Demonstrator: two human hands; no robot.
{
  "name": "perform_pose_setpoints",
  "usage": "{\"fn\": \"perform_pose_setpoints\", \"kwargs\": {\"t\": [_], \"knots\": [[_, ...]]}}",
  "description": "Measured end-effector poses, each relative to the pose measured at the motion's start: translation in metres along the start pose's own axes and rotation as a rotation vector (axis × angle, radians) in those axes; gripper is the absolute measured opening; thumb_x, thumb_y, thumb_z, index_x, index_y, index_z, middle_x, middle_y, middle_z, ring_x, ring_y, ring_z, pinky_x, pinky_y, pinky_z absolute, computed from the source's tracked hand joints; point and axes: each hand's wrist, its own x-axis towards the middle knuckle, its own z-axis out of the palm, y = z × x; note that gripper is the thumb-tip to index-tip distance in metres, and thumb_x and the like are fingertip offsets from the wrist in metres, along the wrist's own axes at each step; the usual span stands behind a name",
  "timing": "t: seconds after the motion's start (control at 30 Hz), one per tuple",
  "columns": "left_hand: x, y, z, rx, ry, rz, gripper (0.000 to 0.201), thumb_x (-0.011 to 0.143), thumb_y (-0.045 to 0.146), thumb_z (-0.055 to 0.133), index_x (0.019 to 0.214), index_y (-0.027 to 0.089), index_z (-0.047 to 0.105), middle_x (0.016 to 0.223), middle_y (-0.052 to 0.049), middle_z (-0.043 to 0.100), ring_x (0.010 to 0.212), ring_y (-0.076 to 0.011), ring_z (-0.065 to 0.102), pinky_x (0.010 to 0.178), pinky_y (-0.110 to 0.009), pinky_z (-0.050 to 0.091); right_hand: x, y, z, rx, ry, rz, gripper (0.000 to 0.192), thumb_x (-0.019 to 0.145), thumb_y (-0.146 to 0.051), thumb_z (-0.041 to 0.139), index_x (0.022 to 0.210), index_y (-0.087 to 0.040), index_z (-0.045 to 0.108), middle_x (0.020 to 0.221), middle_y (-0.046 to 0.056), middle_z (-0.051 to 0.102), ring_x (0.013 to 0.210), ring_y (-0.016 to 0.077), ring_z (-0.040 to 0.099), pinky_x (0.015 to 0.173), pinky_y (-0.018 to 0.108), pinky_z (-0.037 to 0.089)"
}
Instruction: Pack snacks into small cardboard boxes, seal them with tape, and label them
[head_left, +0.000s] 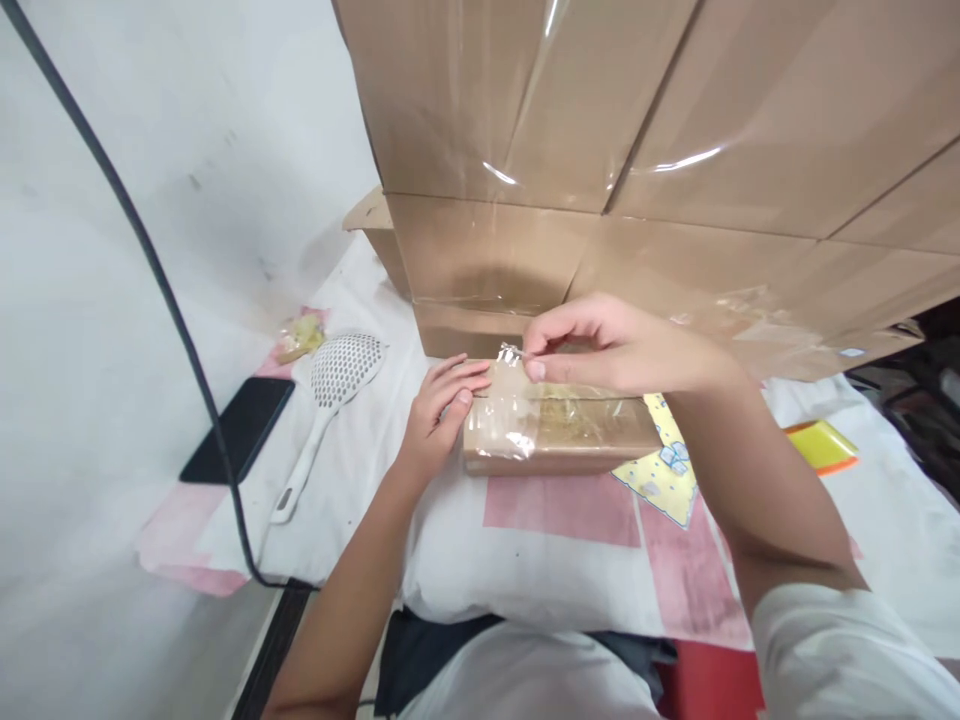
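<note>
Small box [592, 435] lies w/ its long axis approx. 9 to 3 o'clock, at 6 o'clock of the big box [645, 130]. L hand [441, 408] rests on its 9 o'clock end, relaxed, not clenched, so most of the box is at abt 3–4 o'clock from it. R hand [600, 350] pinches, btw thumb and finger, what seems the crumpled far end of clear tape [511, 415]; from this pinch the tape runs to abt 7 o'clock, crossing the long axis. R hand is nearer to that end.

Box [589, 440] on cloth [555, 585]; cardboard [495, 240] behind box; strainer [347, 370] left of box, phone [240, 425] farther left.
</note>
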Motion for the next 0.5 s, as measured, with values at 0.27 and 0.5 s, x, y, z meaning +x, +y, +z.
{"fn": "perform_pose_setpoints", "kwargs": {"t": [0.27, 0.5], "knots": [[-0.006, -0.008, 0.002, 0.003, 0.034, 0.054, 0.042, 0.107, 0.037, 0.041, 0.137, 0.025, 0.068, 0.142, -0.009, 0.067, 0.142, -0.0256, 0.05, 0.12, -0.056, 0.04, 0.028, 0.04, 0.024, -0.31, -0.036, 0.044, 0.031, 0.093, -0.03, 0.061, 0.066, -0.018, 0.052, 0.06, -0.006, 0.046, 0.057, 0.009, 0.038, 0.057, 0.027, 0.025], [-0.018, -0.005, 0.002, 0.245, 0.189, 0.402, 0.04, 0.1, 0.044, 0.044, 0.105, 0.028, 0.08, 0.115, -0.009, 0.077, 0.113, -0.0297, 0.062, 0.096, -0.051, 0.051, 0.026, 0.039, 0.033, -0.394, -0.001, 0.128, 0.023, 0.089, -0.027, 0.061, 0.069, -0.018, 0.055, 0.064, -0.003, 0.057, 0.06, 0.0107, 0.047, 0.058, 0.028, 0.026]]}}
